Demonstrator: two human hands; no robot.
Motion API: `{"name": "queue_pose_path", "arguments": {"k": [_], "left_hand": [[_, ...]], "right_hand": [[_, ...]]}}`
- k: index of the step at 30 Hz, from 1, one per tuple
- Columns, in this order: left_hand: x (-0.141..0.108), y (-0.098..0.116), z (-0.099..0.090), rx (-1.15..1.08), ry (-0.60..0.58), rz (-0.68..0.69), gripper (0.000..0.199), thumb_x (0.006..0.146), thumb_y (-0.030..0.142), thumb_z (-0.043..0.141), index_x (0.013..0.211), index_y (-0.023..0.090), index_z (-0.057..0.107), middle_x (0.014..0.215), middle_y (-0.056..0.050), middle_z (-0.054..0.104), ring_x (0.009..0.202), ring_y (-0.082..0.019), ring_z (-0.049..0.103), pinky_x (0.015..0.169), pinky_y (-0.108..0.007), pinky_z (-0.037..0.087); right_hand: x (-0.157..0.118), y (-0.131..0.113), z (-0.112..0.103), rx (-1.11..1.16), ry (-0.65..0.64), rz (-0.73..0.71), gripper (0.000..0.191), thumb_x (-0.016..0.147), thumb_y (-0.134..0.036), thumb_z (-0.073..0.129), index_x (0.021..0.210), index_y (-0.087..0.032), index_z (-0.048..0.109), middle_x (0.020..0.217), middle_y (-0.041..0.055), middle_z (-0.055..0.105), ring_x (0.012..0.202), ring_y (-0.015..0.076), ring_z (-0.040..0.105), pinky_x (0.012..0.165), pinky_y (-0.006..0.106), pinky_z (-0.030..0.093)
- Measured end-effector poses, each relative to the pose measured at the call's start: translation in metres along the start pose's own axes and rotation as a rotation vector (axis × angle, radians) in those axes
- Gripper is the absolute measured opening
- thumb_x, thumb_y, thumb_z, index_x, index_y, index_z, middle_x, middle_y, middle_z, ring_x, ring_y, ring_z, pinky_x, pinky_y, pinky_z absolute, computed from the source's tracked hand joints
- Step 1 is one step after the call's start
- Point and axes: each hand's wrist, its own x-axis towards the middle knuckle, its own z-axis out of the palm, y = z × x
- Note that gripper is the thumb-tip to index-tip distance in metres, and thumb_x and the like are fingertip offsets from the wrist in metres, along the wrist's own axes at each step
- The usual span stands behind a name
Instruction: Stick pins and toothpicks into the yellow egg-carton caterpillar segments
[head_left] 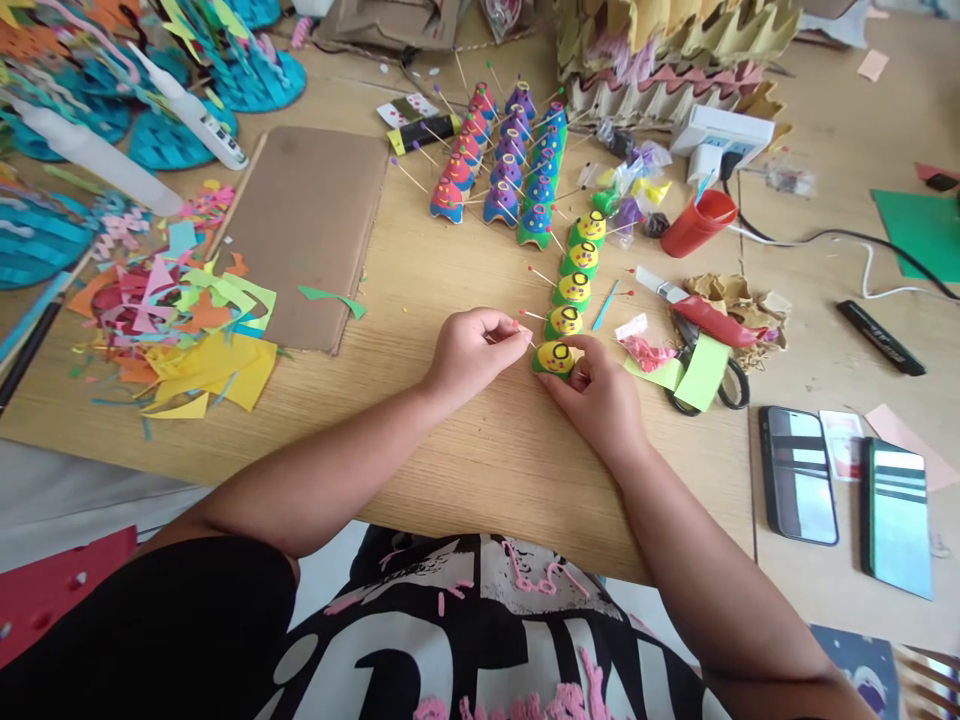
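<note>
A yellow-and-green caterpillar of painted egg-carton cups (573,290) lies lengthwise in front of me, with dark rings on its humps and thin red-tipped sticks out from its sides. My left hand (484,350) pinches a thin stick with a red tip (517,325), its other end at the left side of the nearest cup. From the right, my right hand (600,390) grips that nearest cup (553,357) between thumb and fingers. Beyond stand a red caterpillar (461,160), a purple one (510,160) and a blue-and-green one (541,180), all with similar sticks.
Brown cardboard (315,230) and a heap of paper scraps (180,330) lie left, near glue bottles (191,110). To the right are a red-handled cutter (705,318), scissors (733,385), a red cup (697,222), a power strip (724,130) and two phones (799,475). Egg cartons (675,60) are stacked behind.
</note>
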Motion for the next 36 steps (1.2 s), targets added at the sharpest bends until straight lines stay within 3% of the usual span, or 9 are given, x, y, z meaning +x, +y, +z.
{"name": "queue_pose_path", "arguments": {"k": [14,36], "left_hand": [[0.001,0.000,-0.001,-0.043,-0.013,-0.013,0.024,0.071,0.034,0.080,0.062,0.017,0.066,0.061,0.001,0.065,0.056,-0.009,0.052,0.056,-0.024,0.041],[0.007,-0.004,-0.001,-0.072,0.003,-0.046,0.025,0.073,0.037,0.081,0.068,0.015,0.069,0.072,-0.002,0.072,0.064,-0.010,0.058,0.065,-0.024,0.046]], "right_hand": [[0.003,0.000,0.000,-0.015,-0.027,-0.014,0.045,0.084,-0.038,0.077,0.126,-0.024,0.066,0.059,-0.0084,0.048,0.054,0.0120,0.045,0.057,0.030,0.033],[0.010,0.000,0.002,-0.115,0.009,-0.046,0.052,0.085,-0.035,0.075,0.134,-0.020,0.066,0.062,-0.0059,0.054,0.058,0.0133,0.051,0.059,0.029,0.033]]}}
